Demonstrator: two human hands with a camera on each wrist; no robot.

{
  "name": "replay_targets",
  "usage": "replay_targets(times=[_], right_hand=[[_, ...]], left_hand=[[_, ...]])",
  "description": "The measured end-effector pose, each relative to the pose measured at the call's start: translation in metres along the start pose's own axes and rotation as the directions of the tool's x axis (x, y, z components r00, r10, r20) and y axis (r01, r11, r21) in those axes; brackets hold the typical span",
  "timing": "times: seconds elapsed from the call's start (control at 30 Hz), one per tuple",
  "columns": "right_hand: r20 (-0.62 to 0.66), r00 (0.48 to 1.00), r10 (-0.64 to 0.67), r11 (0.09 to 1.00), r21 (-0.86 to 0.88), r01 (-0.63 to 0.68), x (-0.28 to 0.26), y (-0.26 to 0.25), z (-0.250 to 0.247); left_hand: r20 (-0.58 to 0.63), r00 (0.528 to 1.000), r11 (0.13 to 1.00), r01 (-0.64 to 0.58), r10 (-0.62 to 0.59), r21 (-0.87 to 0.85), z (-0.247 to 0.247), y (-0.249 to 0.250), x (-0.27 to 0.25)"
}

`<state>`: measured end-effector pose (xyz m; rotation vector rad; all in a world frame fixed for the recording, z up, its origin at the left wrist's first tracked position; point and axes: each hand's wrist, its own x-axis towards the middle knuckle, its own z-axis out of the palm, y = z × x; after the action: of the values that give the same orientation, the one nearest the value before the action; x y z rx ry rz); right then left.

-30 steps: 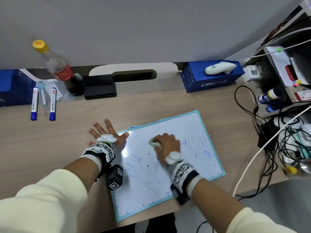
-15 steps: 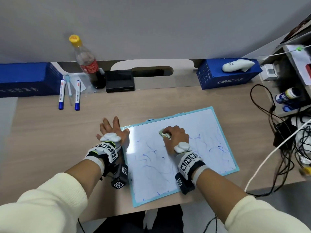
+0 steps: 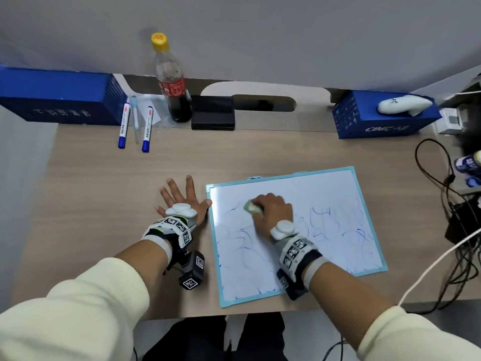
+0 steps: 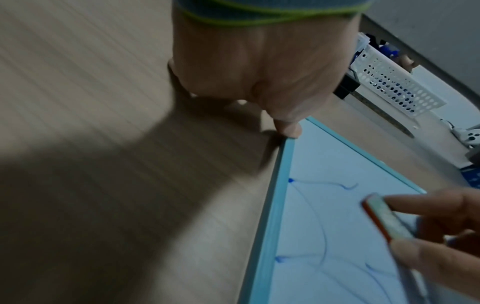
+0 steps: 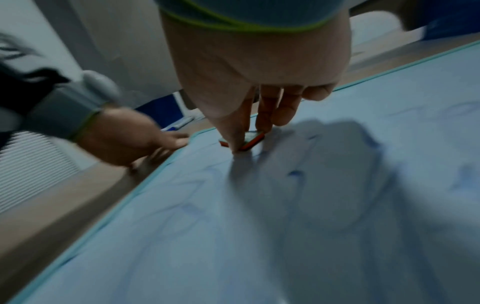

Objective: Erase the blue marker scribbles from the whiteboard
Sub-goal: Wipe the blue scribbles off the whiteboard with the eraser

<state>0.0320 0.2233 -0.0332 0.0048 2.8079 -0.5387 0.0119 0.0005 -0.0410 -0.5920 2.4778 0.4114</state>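
Fingers of the right hand pinch a small flat eraser with a pale green top and an orange-red felt edge, thumb on one side and fingertips on the other, holding it flat against the white, teal-framed rectangular whiteboard. That low, flat grip looks chosen so the felt face meets the surface squarely and the wrist can drive the wiping stroke. The eraser sits in the upper-left part of the board, and thin blue marker scribbles spread over most of the surface below and to the right of it, so by my reckoning the job is at an early stage.

Out to the side, the left hand lies spread, palm down on the light wood-grain desk, with its thumb tip touching the board's left frame near the top corner. It grips nothing; I take it as a brace, there to stop the board sliding as the eraser pushes across it. The board lies askew to the desk edge, tilted toward the wiping arm, which probably suits the natural sweep of that forearm.

At the back of the desk, well apart from the work, lie two white markers with blue caps beside a clear plastic cola bottle with a yellow cap, parked out of the stroke's way.
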Motion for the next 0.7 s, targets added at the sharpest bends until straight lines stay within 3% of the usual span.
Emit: replay_targets(times=[0.07, 0.13, 0.23, 0.37, 0.43, 0.53, 0.63, 0.7], right_hand=[[-0.059, 0.987, 0.151, 0.988, 0.023, -0.150, 0.017, 0.019, -0.017], [-0.071, 0.975, 0.210, 0.978, 0.032, -0.208, 0.025, 0.026, -0.024], [-0.063, 0.995, 0.077, 0.995, 0.060, -0.074, 0.008, -0.008, -0.007], [0.135, 0.972, -0.191, 0.982, 0.018, 0.190, -0.030, -0.047, 0.021], [0.052, 0.989, -0.137, 0.990, -0.015, 0.138, -0.011, -0.038, 0.011], [-0.045, 0.998, 0.047, 0.999, -0.005, -0.047, 0.026, -0.019, -0.008], [-0.040, 0.999, -0.023, 1.000, 0.002, 0.023, 0.021, -0.040, -0.001], [0.067, 0.985, -0.158, 0.986, -0.041, 0.161, -0.005, -0.056, 0.018]], left_hand=[[-0.002, 1.000, 1.000, 0.006, -0.006, -0.001, 0.000, 0.001, 0.001], [-0.010, 1.000, 1.000, 0.005, -0.005, -0.008, 0.002, 0.004, 0.002], [-0.014, 1.000, 1.000, 0.016, -0.016, -0.012, 0.003, 0.004, 0.004], [-0.016, 1.000, 1.000, 0.014, -0.015, -0.013, 0.001, 0.004, 0.001], [-0.016, 1.000, 1.000, 0.016, -0.016, -0.010, 0.000, 0.006, 0.000], [-0.025, 0.999, 1.000, 0.019, -0.019, -0.020, 0.001, 0.007, 0.000], [-0.028, 0.999, 1.000, 0.020, -0.020, -0.012, 0.002, 0.005, 0.001], [-0.026, 0.999, 1.000, 0.025, -0.025, -0.009, 0.002, 0.006, 0.001]])
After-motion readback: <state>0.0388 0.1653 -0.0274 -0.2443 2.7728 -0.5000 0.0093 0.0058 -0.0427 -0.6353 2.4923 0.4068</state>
